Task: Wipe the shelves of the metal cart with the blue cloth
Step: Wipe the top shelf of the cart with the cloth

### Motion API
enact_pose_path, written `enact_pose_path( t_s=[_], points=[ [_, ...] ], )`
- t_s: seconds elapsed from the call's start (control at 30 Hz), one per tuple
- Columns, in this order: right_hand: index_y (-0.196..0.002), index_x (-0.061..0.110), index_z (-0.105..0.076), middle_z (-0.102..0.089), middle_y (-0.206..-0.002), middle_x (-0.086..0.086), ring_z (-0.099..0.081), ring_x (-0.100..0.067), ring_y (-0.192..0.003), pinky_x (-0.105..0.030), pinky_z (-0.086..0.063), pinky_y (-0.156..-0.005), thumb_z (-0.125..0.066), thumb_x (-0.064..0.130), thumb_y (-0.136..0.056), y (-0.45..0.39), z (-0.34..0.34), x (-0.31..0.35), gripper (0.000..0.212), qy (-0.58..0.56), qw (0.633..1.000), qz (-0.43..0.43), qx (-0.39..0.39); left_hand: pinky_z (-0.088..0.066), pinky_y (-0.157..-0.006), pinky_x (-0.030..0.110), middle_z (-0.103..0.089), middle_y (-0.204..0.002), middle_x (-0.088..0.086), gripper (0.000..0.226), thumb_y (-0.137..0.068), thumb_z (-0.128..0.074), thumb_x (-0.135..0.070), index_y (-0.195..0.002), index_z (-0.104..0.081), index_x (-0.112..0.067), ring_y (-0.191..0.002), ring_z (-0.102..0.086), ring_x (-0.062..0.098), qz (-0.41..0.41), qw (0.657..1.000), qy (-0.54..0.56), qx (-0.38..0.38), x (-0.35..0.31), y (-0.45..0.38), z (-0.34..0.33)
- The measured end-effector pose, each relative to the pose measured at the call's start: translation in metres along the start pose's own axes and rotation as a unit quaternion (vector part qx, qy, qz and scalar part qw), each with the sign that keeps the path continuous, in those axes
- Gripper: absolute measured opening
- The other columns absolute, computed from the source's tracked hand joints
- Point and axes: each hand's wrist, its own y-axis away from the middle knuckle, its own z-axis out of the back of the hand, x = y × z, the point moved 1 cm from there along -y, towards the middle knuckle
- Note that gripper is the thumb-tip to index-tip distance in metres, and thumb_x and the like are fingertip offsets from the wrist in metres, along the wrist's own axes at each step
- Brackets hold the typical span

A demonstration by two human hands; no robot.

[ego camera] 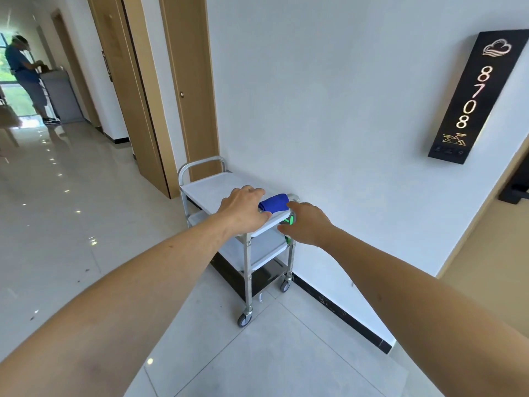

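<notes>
A metal cart (211, 187) with three shelves stands against the white wall. The blue cloth (274, 202) hangs folded over the cart's near handle. My left hand (243, 209) curls round that handle just left of the cloth, thumb underneath. My right hand (307, 224) hovers at the handle's right end with fingers spread, its forefinger tip at the cloth's right edge. A green object (290, 219) shows between its forefinger and thumb, at the cart's near right post; what it is I cannot tell. The top shelf is bare; the lower shelves are partly hidden by my arms.
The cart's far handle (200, 163) is near a wooden door frame (189, 81). A black room sign (476, 96) hangs on the wall to the right. A glossy tiled corridor (57, 196) runs to the left, where a person (25, 75) stands far off at a grey cabinet.
</notes>
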Motion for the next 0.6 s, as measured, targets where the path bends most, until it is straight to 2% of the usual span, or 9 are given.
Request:
enact_pose_path(
  t_s=[0.23, 0.43, 0.6],
  points=[
    [-0.147, 0.017, -0.042, -0.053, -0.136, -0.011, -0.051, -0.032, -0.124, -0.041, -0.047, -0.098, -0.064, 0.043, -0.093, -0.109, -0.029, 0.005, 0.064, 0.004, 0.999, -0.037, 0.003, -0.043, -0.101, 0.045, -0.046, -0.141, 0.008, 0.064, -0.090, -0.060, -0.044, -0.144, -0.040, -0.018, -0.128, -0.042, 0.029, -0.012, 1.000, 0.012, 0.020, 0.069, -0.113, -0.018],
    [-0.140, 0.014, -0.047, -0.056, -0.130, -0.011, -0.055, -0.031, -0.116, -0.039, -0.048, -0.095, -0.065, 0.041, -0.093, -0.194, -0.048, 0.013, 0.057, -0.006, 0.997, -0.080, 0.009, -0.041, -0.105, 0.045, -0.043, -0.146, 0.008, 0.065, -0.091, -0.058, -0.043, -0.147, -0.037, -0.017, -0.133, -0.039, 0.028, -0.028, 0.997, 0.033, 0.070, 0.117, -0.192, -0.038],
    [-0.142, 0.011, -0.047, -0.055, -0.129, -0.011, -0.055, -0.030, -0.115, -0.035, -0.046, -0.091, -0.064, 0.039, -0.094, -0.246, -0.078, 0.012, 0.058, -0.013, 0.994, -0.106, 0.009, -0.040, -0.107, 0.046, -0.040, -0.148, 0.008, 0.065, -0.092, -0.057, -0.043, -0.148, -0.035, -0.017, -0.135, -0.037, 0.028, -0.027, 0.994, 0.045, 0.096, 0.154, -0.241, -0.058]
  ],
)
